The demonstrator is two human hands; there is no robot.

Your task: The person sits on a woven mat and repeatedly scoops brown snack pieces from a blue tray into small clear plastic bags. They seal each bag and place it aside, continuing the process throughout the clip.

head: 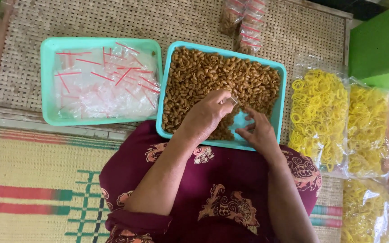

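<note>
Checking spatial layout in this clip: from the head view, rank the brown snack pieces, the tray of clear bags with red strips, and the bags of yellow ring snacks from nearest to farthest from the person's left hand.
1. Brown snack pieces: directly under the left hand, in the teal tray.
2. Tray of clear bags: to the left side.
3. Yellow ring snacks: at the right, beyond the right hand.

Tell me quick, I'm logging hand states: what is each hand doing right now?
Left hand: closed around a small clear bag, over the brown snacks in the teal tray.
Right hand: fingers loosely curled beside the bag; grip cannot be told.
</note>
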